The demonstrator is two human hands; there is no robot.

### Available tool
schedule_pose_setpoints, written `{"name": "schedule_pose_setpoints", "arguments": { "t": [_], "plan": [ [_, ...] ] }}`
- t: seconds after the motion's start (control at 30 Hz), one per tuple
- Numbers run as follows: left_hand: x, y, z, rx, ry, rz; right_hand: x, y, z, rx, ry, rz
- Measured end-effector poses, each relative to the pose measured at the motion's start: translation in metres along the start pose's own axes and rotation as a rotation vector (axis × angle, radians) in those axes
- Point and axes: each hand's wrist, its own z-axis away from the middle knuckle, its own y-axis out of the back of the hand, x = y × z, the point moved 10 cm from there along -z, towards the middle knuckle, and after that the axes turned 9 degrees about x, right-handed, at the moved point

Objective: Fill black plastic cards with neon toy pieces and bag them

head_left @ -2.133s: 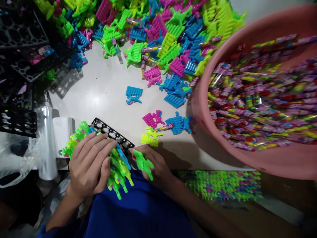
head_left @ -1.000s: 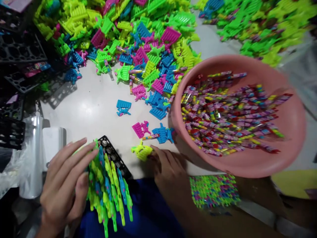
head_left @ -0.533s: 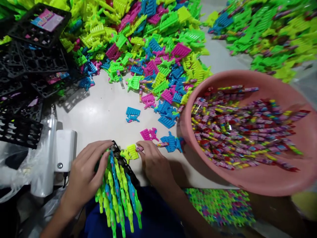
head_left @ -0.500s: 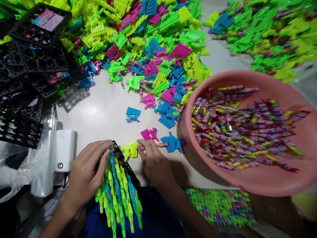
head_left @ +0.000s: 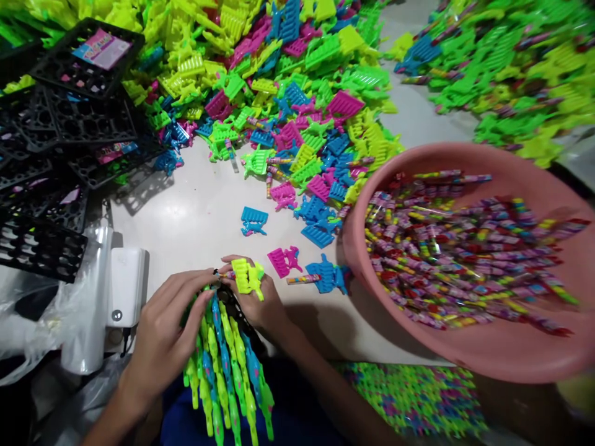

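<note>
My left hand point(head_left: 170, 310) is closed around the left end of a black plastic holder point(head_left: 239, 313). Rows of green, yellow and blue plastic toys point(head_left: 227, 365) stick out of the holder toward my lap. My right hand point(head_left: 267, 310) is closed at the holder's far edge, on a yellow plastic toy point(head_left: 248, 277) with comb-like slots. A short wrapped candy tube on that toy points left, against the holder; its tip is hidden by my fingers. Just right of this hand lie a pink toy point(head_left: 284, 261) and a blue toy point(head_left: 326, 274) with a candy tube.
A pink basin point(head_left: 525, 356) of wrapped candy tubes stands at the right. Colourful toys point(head_left: 297, 99) are heaped at the back. Black holders point(head_left: 88, 118) are stacked at the left, near a white box point(head_left: 126, 288) and clear plastic point(head_left: 88, 310). A blue toy point(head_left: 253, 220) lies mid-table.
My right hand has moved left to the holder and turned the yellow toy round, so its candy tube now faces the holder. My left hand keeps its hold; the view has shifted slightly.
</note>
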Motion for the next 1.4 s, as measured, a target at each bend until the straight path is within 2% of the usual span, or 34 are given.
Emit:
{"name": "schedule_pose_setpoints", "arguments": {
  "t": [0.13, 0.23, 0.37, 0.5, 0.6, 0.73, 0.87, 0.93, 1.0, 1.1, 1.2, 1.27, 1.4],
  "plan": [
    [0.000, 0.000, 0.000, -0.003, 0.007, 0.015, -0.003, 0.005, 0.002, 0.012, 0.037, 0.021],
    [0.001, 0.000, -0.001, -0.005, 0.015, 0.019, -0.015, -0.001, 0.000, -0.059, 0.118, 0.062],
    [0.000, 0.000, -0.002, -0.008, 0.025, 0.027, -0.022, -0.007, -0.004, -0.118, 0.174, 0.251],
    [-0.001, 0.000, -0.002, -0.001, 0.013, 0.030, -0.026, -0.022, -0.004, -0.230, 0.261, 0.478],
    [-0.003, 0.000, -0.002, 0.005, 0.012, 0.020, -0.030, -0.032, -0.002, -0.269, 0.351, 0.559],
    [-0.003, -0.002, -0.001, -0.006, -0.018, 0.005, -0.030, -0.037, -0.001, -0.259, 0.431, 0.618],
    [-0.002, -0.003, -0.001, -0.009, -0.049, -0.021, -0.034, -0.033, -0.003, -0.218, 0.416, 0.551],
    [-0.003, -0.002, 0.000, -0.007, -0.048, -0.040, -0.037, -0.022, -0.003, -0.189, 0.357, 0.495],
    [-0.003, -0.001, 0.001, -0.010, -0.043, -0.044, -0.037, 0.003, 0.001, -0.101, 0.281, 0.542],
    [-0.002, -0.001, 0.001, -0.005, -0.041, -0.030, -0.030, 0.055, 0.018, 0.085, 0.134, 0.831],
    [-0.002, -0.001, 0.000, 0.013, -0.024, -0.036, -0.022, 0.096, 0.046, 0.183, 0.024, 1.125],
    [-0.003, -0.001, -0.001, 0.027, -0.012, -0.038, -0.021, 0.107, 0.064, 0.198, 0.022, 1.216],
    [-0.001, 0.001, 0.000, 0.026, -0.034, -0.047, -0.017, 0.112, 0.084, 0.219, 0.043, 1.245]
  ]
}}
